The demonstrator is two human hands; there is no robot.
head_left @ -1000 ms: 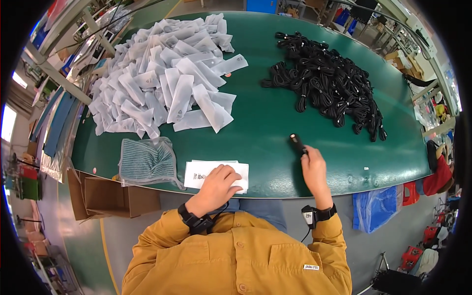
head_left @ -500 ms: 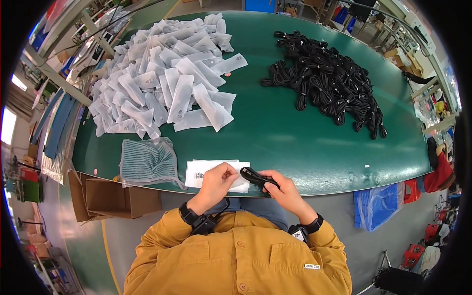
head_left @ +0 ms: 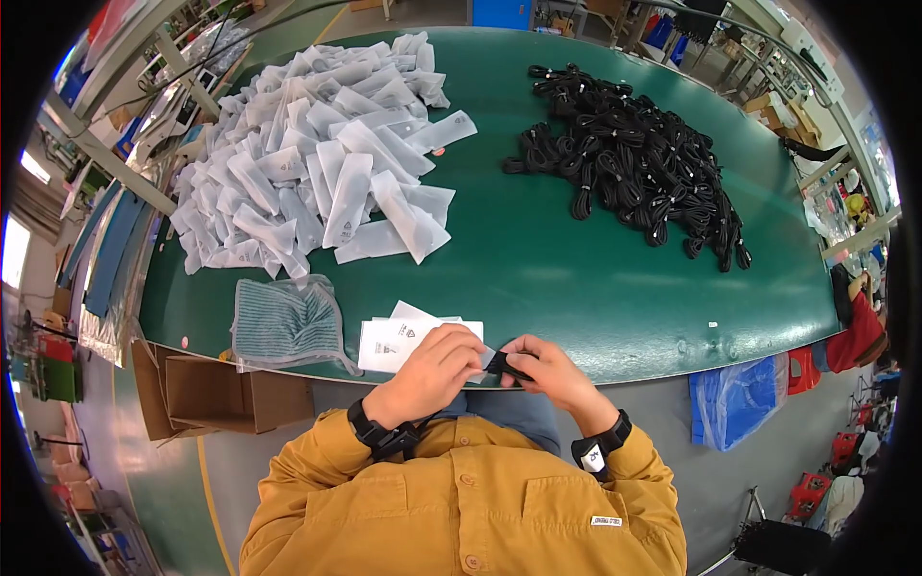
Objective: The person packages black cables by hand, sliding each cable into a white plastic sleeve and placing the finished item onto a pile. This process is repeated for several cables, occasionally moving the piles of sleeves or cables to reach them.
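Workshop surroundings with metal frames and a grey floor enclose a big green worktop (head_left: 567, 274) with a smooth, shiny surface. From the head view, a large heap of whitish translucent flat pouches (head_left: 317, 158) covers the far left part of this worktop. On its far right part lies a heap of black cables tied in loops (head_left: 639, 158), and bare green surface separates the two heaps.

At the near edge, in front of the person, there is a small stack of white rectangular pouches with dark print (head_left: 387, 344). Its sheets are not aligned, and one corner sticks out at the far side. The left hand (head_left: 438, 370) is over the right part of this stack, with bent fingers; whether it pinches a pouch, I cannot tell. The right hand (head_left: 552, 374) grasps a black cable bundle (head_left: 510, 366), which is mostly hidden by the fingers. This bundle is just beside the left hand, at the right end of the stack.

Left of the stack lies a blue-green striped cloth piece with grey rim (head_left: 288, 324). Below the worktop edge, at left, stands an open brown cardboard box (head_left: 283, 389).
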